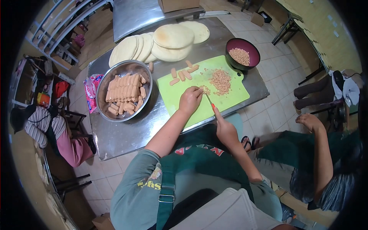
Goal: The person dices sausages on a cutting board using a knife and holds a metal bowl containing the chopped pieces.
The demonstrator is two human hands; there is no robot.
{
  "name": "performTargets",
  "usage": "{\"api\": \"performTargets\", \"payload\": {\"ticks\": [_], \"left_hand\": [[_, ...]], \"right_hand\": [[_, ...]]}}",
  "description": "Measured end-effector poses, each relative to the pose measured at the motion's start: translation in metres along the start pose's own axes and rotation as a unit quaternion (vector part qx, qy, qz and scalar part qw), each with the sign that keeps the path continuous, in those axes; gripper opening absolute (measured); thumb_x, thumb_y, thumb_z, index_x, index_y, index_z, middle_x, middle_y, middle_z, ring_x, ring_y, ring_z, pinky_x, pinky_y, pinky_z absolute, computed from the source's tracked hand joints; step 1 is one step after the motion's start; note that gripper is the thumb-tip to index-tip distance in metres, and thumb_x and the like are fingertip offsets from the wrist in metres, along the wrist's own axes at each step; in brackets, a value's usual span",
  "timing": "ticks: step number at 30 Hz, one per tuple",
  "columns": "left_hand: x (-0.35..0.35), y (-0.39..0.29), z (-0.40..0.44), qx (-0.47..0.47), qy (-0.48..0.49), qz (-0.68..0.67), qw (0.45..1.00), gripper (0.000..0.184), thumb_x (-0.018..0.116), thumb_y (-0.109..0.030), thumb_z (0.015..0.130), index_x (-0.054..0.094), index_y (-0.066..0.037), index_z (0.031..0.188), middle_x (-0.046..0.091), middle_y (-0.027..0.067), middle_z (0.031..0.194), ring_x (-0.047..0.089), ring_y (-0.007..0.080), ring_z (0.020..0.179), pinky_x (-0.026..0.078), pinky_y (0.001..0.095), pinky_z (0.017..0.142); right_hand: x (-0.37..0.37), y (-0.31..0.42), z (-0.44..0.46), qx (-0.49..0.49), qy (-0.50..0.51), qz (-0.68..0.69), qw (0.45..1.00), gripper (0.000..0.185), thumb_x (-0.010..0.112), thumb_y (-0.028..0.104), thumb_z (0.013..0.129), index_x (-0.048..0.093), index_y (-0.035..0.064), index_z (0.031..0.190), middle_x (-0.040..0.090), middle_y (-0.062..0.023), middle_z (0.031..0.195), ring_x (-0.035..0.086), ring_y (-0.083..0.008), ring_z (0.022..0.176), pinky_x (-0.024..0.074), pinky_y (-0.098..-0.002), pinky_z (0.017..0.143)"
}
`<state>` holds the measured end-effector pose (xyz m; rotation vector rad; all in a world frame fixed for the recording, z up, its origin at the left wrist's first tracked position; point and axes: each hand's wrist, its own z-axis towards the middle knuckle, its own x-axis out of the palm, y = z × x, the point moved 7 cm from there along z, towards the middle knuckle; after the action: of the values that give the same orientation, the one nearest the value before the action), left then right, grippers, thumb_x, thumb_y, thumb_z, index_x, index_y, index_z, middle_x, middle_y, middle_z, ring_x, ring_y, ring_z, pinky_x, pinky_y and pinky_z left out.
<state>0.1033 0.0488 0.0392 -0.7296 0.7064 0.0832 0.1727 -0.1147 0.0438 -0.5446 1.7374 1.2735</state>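
Note:
On a green cutting board (230, 100), my right hand (226, 132) grips a knife (213, 105) by its orange handle, the blade pointing away from me. My left hand (190, 99) is closed, its fingertips pressed to sausage bits (206, 90) beside the blade; how much they hold is partly hidden. A pile of diced sausage (220, 81) lies just right of the blade. Several short sausage pieces (181, 75) rest on the board's far left part. To the left stands a steel bowl (148, 94) with whole sausages (123, 89) and cut lengths.
A dark bowl (256, 57) of diced sausage stands at the board's far right corner. Round flatbreads (174, 36) overlap along the table's far side. A pink package (91, 90) lies left of the steel bowl. Another person's hand (309, 122) is at right; a seated person (71, 143) is at left.

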Motion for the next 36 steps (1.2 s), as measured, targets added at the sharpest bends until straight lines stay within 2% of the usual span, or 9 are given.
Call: {"api": "performTargets", "payload": {"ticks": [3, 5, 9, 16, 21, 24, 26, 32, 36], "left_hand": [[0.001, 0.002, 0.000, -0.004, 0.007, -0.007, 1.000, 0.011, 0.067, -0.010, 0.074, 0.069, -0.004, 0.083, 0.065, 0.0105, 0.084, 0.063, 0.0270, 0.075, 0.052, 0.0349, 0.067], [0.000, 0.004, 0.000, -0.008, 0.012, -0.004, 1.000, 0.010, 0.067, -0.010, 0.074, 0.069, -0.003, 0.082, 0.065, 0.0104, 0.083, 0.062, 0.0270, 0.074, 0.052, 0.0349, 0.067], [-0.001, 0.006, -0.002, -0.019, 0.028, -0.008, 0.999, 0.010, 0.069, -0.011, 0.073, 0.069, -0.003, 0.080, 0.066, 0.0112, 0.086, 0.063, 0.0272, 0.075, 0.052, 0.0352, 0.068], [-0.006, 0.002, -0.004, 0.004, 0.014, -0.023, 1.000, 0.010, 0.066, -0.011, 0.075, 0.069, -0.004, 0.080, 0.065, 0.0115, 0.083, 0.062, 0.0278, 0.077, 0.051, 0.0364, 0.068], [-0.005, 0.002, -0.002, 0.002, 0.005, -0.002, 1.000, 0.009, 0.067, -0.010, 0.074, 0.069, -0.004, 0.079, 0.065, 0.0115, 0.082, 0.062, 0.0280, 0.076, 0.051, 0.0364, 0.067], [-0.005, 0.001, -0.003, 0.007, -0.004, 0.002, 1.000, 0.009, 0.069, -0.010, 0.073, 0.068, -0.003, 0.079, 0.064, 0.0116, 0.079, 0.061, 0.0284, 0.073, 0.051, 0.0368, 0.065], [-0.006, 0.002, -0.004, 0.010, -0.007, -0.003, 1.000, 0.009, 0.069, -0.010, 0.073, 0.068, -0.003, 0.079, 0.063, 0.0116, 0.077, 0.061, 0.0285, 0.072, 0.050, 0.0373, 0.064], [-0.008, 0.001, -0.004, 0.000, 0.002, 0.012, 1.000, 0.010, 0.069, -0.010, 0.072, 0.065, -0.001, 0.073, 0.060, 0.0120, 0.072, 0.058, 0.0291, 0.068, 0.048, 0.0384, 0.061], [-0.008, -0.001, -0.004, 0.025, -0.011, 0.011, 1.000, 0.011, 0.069, -0.011, 0.072, 0.064, -0.001, 0.071, 0.059, 0.0119, 0.071, 0.058, 0.0294, 0.067, 0.048, 0.0384, 0.060]], "right_hand": [[-0.006, -0.006, -0.007, -0.003, -0.007, 0.010, 1.000, 0.056, 0.041, 0.005, 0.085, 0.033, 0.0161, 0.139, 0.058, -0.0242, 0.068, 0.057, -0.0408, 0.061, 0.0429, -0.0500, 0.058], [-0.018, -0.001, -0.004, -0.023, -0.028, 0.097, 0.995, 0.052, 0.043, 0.009, 0.087, 0.035, 0.0138, 0.138, 0.057, -0.0263, 0.073, 0.057, -0.0427, 0.069, 0.0432, -0.0475, 0.063], [-0.022, 0.008, 0.017, -0.047, -0.042, 0.095, 0.993, 0.051, 0.039, 0.010, 0.088, 0.032, 0.0146, 0.139, 0.057, -0.0254, 0.068, 0.056, -0.0430, 0.065, 0.0431, -0.0498, 0.062], [-0.001, 0.017, 0.051, -0.006, 0.044, -0.012, 0.999, 0.055, 0.041, 0.010, 0.087, 0.029, 0.0165, 0.140, 0.059, -0.0260, 0.070, 0.058, -0.0427, 0.068, 0.0447, -0.0498, 0.066], [-0.004, 0.011, 0.022, 0.002, 0.043, -0.029, 0.999, 0.055, 0.043, 0.010, 0.087, 0.030, 0.0173, 0.140, 0.058, -0.0261, 0.069, 0.057, -0.0433, 0.066, 0.0442, -0.0505, 0.065], [-0.008, 0.004, -0.004, -0.014, 0.018, 0.011, 1.000, 0.054, 0.044, 0.009, 0.087, 0.032, 0.0166, 0.140, 0.058, -0.0260, 0.070, 0.057, -0.0427, 0.066, 0.0438, -0.0502, 0.063], [-0.007, -0.001, -0.013, 0.010, 0.022, 0.026, 0.999, 0.053, 0.043, 0.009, 0.087, 0.034, 0.0155, 0.139, 0.057, -0.0267, 0.072, 0.058, -0.0422, 0.068, 0.0443, -0.0481, 0.064], [-0.020, 0.005, 0.001, -0.023, -0.030, 0.139, 0.990, 0.051, 0.041, 0.010, 0.088, 0.034, 0.0147, 0.138, 0.058, -0.0284, 0.077, 0.058, -0.0430, 0.072, 0.0453, -0.0450, 0.068], [-0.002, 0.010, 0.026, 0.007, 0.010, 0.088, 0.996, 0.051, 0.041, 0.011, 0.089, 0.032, 0.0138, 0.139, 0.058, -0.0286, 0.078, 0.058, -0.0439, 0.073, 0.0450, -0.0455, 0.068]]}}
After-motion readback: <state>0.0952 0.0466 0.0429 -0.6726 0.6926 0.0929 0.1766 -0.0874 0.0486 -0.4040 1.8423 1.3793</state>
